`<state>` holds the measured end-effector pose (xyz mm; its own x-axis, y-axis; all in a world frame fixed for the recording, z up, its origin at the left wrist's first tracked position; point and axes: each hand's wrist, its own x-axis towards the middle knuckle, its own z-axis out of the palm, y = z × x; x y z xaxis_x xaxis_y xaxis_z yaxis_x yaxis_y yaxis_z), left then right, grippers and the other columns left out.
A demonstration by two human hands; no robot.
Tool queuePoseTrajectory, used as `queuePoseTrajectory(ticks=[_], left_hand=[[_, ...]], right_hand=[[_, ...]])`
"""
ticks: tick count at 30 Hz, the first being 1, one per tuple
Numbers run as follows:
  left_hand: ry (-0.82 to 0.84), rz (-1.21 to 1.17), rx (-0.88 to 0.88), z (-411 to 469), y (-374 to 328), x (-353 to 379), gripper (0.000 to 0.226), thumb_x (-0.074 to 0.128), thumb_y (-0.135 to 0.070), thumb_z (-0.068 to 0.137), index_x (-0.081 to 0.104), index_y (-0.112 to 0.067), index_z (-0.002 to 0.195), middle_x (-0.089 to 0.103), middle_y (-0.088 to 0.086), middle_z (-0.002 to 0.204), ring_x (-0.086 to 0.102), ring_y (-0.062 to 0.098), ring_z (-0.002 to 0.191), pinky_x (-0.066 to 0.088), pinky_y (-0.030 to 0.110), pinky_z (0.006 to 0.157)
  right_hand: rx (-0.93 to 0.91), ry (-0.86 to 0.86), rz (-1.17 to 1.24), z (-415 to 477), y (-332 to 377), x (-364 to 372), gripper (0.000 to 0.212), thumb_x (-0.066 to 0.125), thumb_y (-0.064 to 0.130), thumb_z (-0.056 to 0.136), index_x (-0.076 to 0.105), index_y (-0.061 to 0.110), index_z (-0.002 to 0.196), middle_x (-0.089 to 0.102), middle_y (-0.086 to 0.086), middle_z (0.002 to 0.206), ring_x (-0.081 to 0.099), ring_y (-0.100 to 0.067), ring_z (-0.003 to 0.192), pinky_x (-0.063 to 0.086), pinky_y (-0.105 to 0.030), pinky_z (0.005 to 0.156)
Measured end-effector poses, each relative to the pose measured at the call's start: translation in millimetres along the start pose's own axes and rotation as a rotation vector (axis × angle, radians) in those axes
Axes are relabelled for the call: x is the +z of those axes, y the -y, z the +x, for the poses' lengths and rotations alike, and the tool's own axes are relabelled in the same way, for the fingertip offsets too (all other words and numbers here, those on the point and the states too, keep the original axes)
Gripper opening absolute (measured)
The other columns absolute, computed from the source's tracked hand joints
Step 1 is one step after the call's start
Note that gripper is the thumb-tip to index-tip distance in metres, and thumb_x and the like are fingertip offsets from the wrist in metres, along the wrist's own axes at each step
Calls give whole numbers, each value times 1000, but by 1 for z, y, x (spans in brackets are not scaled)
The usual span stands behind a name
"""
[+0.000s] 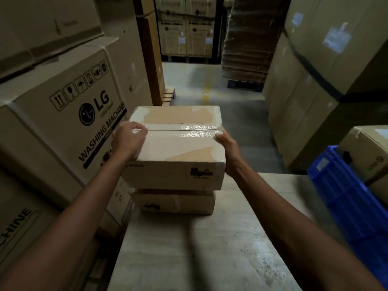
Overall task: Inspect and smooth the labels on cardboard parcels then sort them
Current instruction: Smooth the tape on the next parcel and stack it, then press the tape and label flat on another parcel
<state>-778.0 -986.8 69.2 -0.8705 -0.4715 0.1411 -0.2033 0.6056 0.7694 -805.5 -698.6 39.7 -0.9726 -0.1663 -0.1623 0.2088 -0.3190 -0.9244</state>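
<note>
Desk [210, 248] nearest, bare wood. At far end of desk: lower parcel [174, 201], top parcel [180, 152] directly over it; resting or just lifted, cannot tell.

Left hand [128, 141] grips top parcel's left side, fingers curled over top edge. Right hand [227, 152] clamps right side, thumb at top edge, fingers hidden.

Judgement: stiff cardboard, moderate weight, needs both hands. Glossy tape over seam likely slippery, so hold bare side walls, low.

Crate [346, 196] right. Washing-machine carton [63, 114] left.
</note>
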Motion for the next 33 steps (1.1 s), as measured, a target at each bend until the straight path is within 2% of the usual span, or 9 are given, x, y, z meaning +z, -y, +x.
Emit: queuePoseTrajectory(ticks=[5,8,11,14,17,19,21,28,33], left_hand=[[0,28,-2,4,5,6,11,60,-43,82,60,-41,71,63,4,127,53,32,120,43,54,103],[28,78,-19,-6,7,16,11,62,-37,88,63,-38,77,57,2,134,46,32,124,38,47,106],[37,242,8,-14,6,24,14,58,-39,92,68,-30,96,48,1,142,37,31,127,30,43,103],[33,430,166,-17,0,33,33,56,-44,94,64,-25,120,31,9,158,16,32,148,13,55,117],[123,444,378,-32,-17,50,51,50,-49,98,51,-23,142,18,9,166,3,28,154,6,57,121],[261,512,448,-46,-22,64,60,37,-56,101,34,-26,153,10,6,168,1,26,155,6,56,123],[384,638,446,-54,-20,75,66,22,-62,101,18,-29,159,4,3,168,0,23,155,4,56,123],[337,622,515,-59,-26,73,67,26,-59,102,14,-26,160,5,3,168,-1,22,155,5,57,122],[324,422,730,-95,-57,73,65,32,-54,103,22,-23,159,6,3,168,-2,21,155,7,56,121]], right_hand=[[19,-51,4,9,-15,7,56,54,20,81,58,15,136,65,-22,130,60,-41,117,51,-50,95],[33,-74,-27,7,-28,1,43,49,17,93,59,13,134,65,-21,128,60,-43,117,53,-50,93],[79,-86,-141,7,-23,-9,29,47,12,99,64,18,122,68,-17,124,62,-41,118,47,-59,105],[68,-176,-524,10,-3,-7,44,57,10,95,53,19,138,60,-4,125,62,-29,111,51,-50,101],[-155,-180,-1066,7,-1,8,67,62,25,94,34,20,155,40,-7,156,40,-31,141,37,-52,115],[-230,-104,-1413,-3,-14,20,66,49,43,101,25,21,158,18,-7,167,11,-30,155,23,-52,122],[-266,-42,-1601,-13,-22,25,64,34,53,103,24,23,159,13,-7,168,0,-31,156,24,-53,121],[-282,-11,-1468,-29,-14,16,66,36,52,105,18,22,160,6,-5,169,-3,-25,156,17,-52,123],[-383,-179,-1311,-84,-8,-19,67,44,49,104,17,25,161,5,1,170,1,-17,156,21,-41,121]])
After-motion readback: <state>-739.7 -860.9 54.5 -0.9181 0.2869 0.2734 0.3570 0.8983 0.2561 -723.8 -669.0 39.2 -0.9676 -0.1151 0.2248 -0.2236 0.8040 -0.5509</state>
